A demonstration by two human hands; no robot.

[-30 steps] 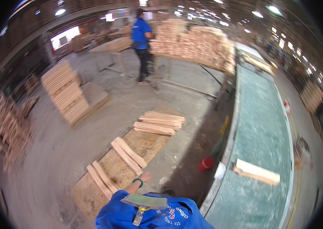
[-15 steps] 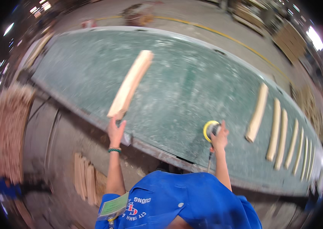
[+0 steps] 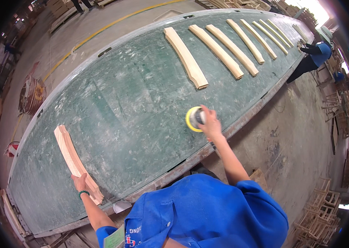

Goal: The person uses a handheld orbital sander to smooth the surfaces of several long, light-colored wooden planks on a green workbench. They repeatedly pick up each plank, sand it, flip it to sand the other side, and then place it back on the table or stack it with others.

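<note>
My left hand (image 3: 80, 182) is closed on the side of a small bundle of curved pale wooden slats (image 3: 69, 153), near the end closest to me. The slats lie together on the green tabletop at the left. Off to the right, my right hand (image 3: 211, 124) grips a round orbital sander (image 3: 194, 119) with a yellow rim and a dark body. The sander is tilted with its disc facing left, near the table's front edge; whether it touches the top I cannot tell. Beyond it, a shaped wooden slat (image 3: 186, 58) lies by itself, closest in a row.
Several more wooden slats (image 3: 218, 51) continue the row toward the far right. A co-worker in blue (image 3: 321, 53) stands at that end of the long dusty green table (image 3: 137, 103). Wooden frames (image 3: 319, 211) are piled on the floor at lower right.
The view has swung toward the right, bringing the co-worker into sight. My left hand has shifted from the slats' end to their side. My right hand still holds the sander.
</note>
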